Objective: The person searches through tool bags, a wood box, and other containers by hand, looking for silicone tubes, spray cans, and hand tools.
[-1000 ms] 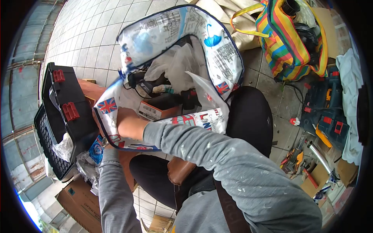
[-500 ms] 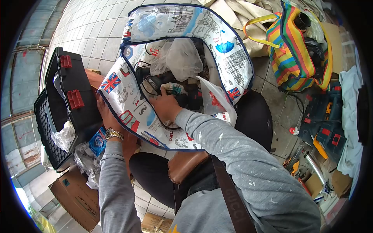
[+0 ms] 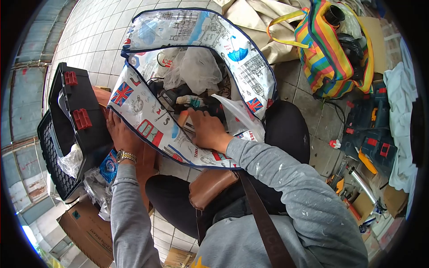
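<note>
A large white tote bag [image 3: 145, 105] with London prints and blue piping lies wide open before my knees. My right hand [image 3: 209, 130] is inside its near side, fingers closed round a small orange-and-white box [image 3: 184, 119], partly hidden by the hand. Around it in the bag are clear plastic bags [image 3: 196, 69], a crumpled pale packet [image 3: 191, 100], dark tools and cables, and a white plastic bag [image 3: 237, 111] at the right. At the bag's left edge, my left hand [image 3: 125, 134] grips the side; its thumb is mostly hidden.
A black toolbox [image 3: 85, 100] with red latches stands close on the left, a cardboard box [image 3: 87, 230] below it. At the upper right sits a striped bag [image 3: 324, 58] filled with things. Teal tool cases [image 3: 373, 129] and loose tools lie at the right on the tiled floor.
My right hand has moved right and a little down within the tote bag, and the orange-and-white box now shows in its fingers. My left hand stays at the bag's side.
</note>
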The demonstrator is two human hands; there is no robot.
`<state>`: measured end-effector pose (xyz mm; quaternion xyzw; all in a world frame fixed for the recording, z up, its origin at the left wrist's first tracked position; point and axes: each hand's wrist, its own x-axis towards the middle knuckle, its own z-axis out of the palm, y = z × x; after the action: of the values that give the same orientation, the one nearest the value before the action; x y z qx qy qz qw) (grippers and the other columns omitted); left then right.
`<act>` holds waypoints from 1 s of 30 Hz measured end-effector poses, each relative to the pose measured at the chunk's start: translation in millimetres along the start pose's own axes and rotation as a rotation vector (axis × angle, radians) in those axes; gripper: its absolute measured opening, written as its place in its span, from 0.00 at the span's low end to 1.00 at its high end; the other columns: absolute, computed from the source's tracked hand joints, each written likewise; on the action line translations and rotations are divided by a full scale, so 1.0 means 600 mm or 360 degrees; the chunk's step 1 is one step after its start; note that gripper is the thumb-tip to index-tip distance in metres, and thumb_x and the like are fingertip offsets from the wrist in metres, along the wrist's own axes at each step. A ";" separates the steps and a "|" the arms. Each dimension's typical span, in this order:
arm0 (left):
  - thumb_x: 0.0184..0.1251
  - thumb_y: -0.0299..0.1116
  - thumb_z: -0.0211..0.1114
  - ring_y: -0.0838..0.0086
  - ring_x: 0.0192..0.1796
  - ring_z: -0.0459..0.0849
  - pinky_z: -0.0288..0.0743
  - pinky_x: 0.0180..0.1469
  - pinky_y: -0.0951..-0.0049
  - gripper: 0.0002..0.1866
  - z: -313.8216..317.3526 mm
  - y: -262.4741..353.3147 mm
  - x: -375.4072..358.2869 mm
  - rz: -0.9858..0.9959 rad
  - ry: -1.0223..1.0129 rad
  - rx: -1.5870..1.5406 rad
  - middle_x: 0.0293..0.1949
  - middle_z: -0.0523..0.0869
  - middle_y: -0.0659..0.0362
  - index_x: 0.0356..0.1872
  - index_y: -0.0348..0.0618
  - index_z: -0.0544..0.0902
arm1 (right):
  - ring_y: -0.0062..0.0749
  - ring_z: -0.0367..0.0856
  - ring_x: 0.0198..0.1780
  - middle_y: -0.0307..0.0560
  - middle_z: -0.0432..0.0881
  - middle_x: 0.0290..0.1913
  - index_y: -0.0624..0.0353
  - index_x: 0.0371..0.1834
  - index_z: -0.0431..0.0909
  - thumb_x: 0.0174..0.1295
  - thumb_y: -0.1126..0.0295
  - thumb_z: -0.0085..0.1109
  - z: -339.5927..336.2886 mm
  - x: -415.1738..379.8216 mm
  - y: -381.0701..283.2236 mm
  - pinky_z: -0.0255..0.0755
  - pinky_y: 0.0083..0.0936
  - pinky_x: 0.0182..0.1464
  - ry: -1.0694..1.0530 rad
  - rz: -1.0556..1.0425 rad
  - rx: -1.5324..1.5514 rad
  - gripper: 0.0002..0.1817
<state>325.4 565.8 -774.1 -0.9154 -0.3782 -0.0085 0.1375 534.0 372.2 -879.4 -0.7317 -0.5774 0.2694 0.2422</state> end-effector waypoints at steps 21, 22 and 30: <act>0.61 0.50 0.70 0.44 0.78 0.61 0.53 0.78 0.46 0.36 0.034 -0.030 -0.007 0.0058 0.0084 -0.0075 0.72 0.71 0.41 0.67 0.41 0.79 | 0.34 0.83 0.53 0.58 0.82 0.57 0.77 0.56 0.77 0.64 0.67 0.68 -0.197 0.130 0.137 0.79 0.31 0.51 0.0415 0.0825 0.1980 0.24; 0.61 0.50 0.70 0.44 0.78 0.61 0.53 0.78 0.46 0.36 0.030 -0.027 -0.005 0.0056 0.0095 -0.0080 0.72 0.71 0.41 0.67 0.41 0.79 | 0.34 0.83 0.53 0.58 0.82 0.57 0.77 0.56 0.77 0.64 0.67 0.68 -0.191 0.132 0.139 0.79 0.31 0.51 0.0421 0.0818 0.1972 0.24; 0.59 0.47 0.72 0.49 0.79 0.63 0.55 0.79 0.47 0.37 0.001 -0.001 0.005 0.0014 0.0000 0.0063 0.72 0.73 0.44 0.69 0.38 0.75 | 0.50 0.81 0.64 0.74 0.76 0.60 0.75 0.67 0.62 0.55 0.66 0.69 -0.032 0.043 0.121 0.78 0.42 0.58 -0.0248 0.0887 0.0009 0.40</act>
<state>327.3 568.6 -774.2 -0.9142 -0.3742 -0.0005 0.1555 603.5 381.2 -916.3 -0.8385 -0.3703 0.3825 0.1158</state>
